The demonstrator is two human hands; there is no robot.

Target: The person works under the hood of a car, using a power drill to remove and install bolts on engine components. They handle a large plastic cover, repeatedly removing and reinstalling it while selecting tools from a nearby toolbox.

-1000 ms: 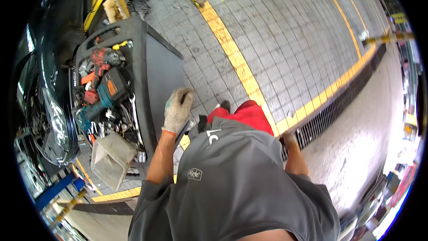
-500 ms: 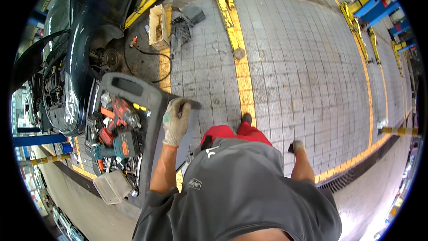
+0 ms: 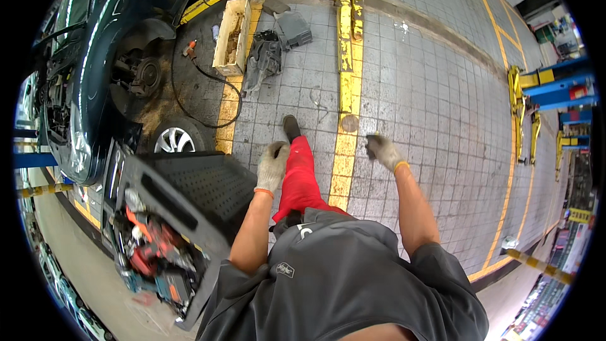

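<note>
My left hand [image 3: 273, 165], in a soiled knit glove, hangs beside my red trouser leg, just right of a dark tool cart [image 3: 202, 189]; its fingers are curled and I cannot see what, if anything, is inside. Out to the right, over the tiles, my right hand [image 3: 382, 151], also gloved, has its darkened fingers loosely apart. The cart carries a heap of red power tools [image 3: 148, 246], a teal-and-black tool [image 3: 170, 287] and other items, slightly blurred.
A dark green car [image 3: 88, 88] with exposed brake hub [image 3: 145, 76] is at left, a detached wheel [image 3: 178, 141] below it. Ahead lie a hose [image 3: 237, 113], wooden crate [image 3: 230, 38], dark plastic parts [image 3: 262, 60] and yellow lift arm [image 3: 346, 82]. More lifts [image 3: 549, 91] stand right.
The view has swung toward the bay ahead. My left hand has moved off the cart's side to my leg, my right hand has risen forward, a foot has stepped out, and the wheel now shows.
</note>
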